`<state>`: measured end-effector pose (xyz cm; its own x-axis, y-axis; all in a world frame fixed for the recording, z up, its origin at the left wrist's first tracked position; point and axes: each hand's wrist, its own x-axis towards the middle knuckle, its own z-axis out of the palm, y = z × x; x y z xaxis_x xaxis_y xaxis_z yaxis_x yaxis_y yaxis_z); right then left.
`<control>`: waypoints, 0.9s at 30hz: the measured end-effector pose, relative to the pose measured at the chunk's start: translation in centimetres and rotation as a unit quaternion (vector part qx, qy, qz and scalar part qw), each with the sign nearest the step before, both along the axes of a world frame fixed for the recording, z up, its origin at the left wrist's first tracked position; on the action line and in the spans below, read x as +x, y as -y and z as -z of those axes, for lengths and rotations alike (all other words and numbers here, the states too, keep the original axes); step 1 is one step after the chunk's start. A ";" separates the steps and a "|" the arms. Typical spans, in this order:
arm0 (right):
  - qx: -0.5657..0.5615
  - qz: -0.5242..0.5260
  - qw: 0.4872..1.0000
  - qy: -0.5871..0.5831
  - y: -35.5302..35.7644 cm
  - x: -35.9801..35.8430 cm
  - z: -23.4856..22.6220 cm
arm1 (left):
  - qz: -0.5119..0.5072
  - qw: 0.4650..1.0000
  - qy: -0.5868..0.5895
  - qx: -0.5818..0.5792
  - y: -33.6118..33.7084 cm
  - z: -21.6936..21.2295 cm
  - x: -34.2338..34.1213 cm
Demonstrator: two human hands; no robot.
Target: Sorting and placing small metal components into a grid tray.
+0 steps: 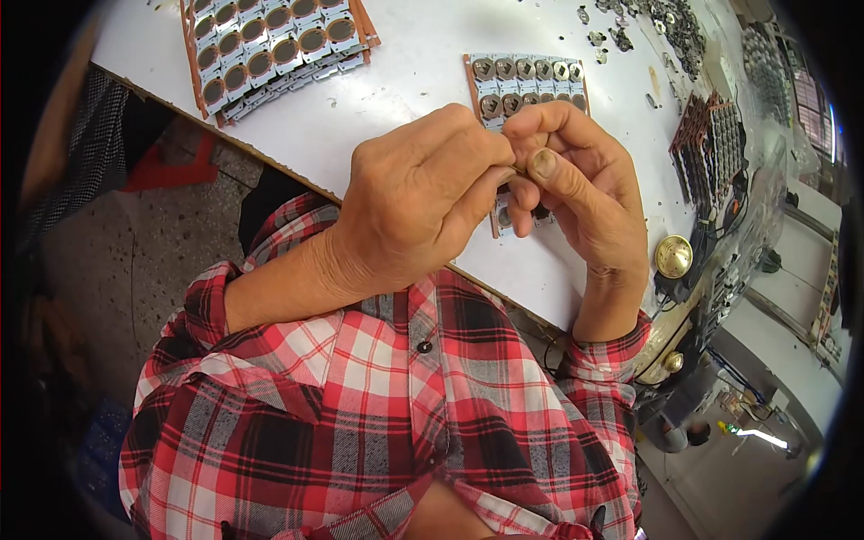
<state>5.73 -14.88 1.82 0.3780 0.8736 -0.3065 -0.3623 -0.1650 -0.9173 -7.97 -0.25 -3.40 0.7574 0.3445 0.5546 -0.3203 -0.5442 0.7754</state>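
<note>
My left hand (421, 193) and my right hand (585, 184) meet over the white table. Their thumbs and forefingers are pinched together, tip to tip. Whatever is between the fingertips is too small and too covered to name. Under and behind the hands lies a panel of small boards (504, 85) with round metal pieces set in rows. Its middle and near part are mostly hidden by the fingers.
At the upper left is a stack of panels (270, 54) with dark round discs. Many loose small metal parts (670, 31) are scattered at the far right. More stacked panels (711, 148) and a brass-coloured dome (673, 256) sit at the right. The table edge (261, 153) runs diagonally before me.
</note>
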 end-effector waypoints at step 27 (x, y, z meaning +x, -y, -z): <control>-0.089 0.159 0.884 0.429 -0.2 2.0 2.0 | 0.067 0.974 -0.097 0.192 0.7 -1.0 0.0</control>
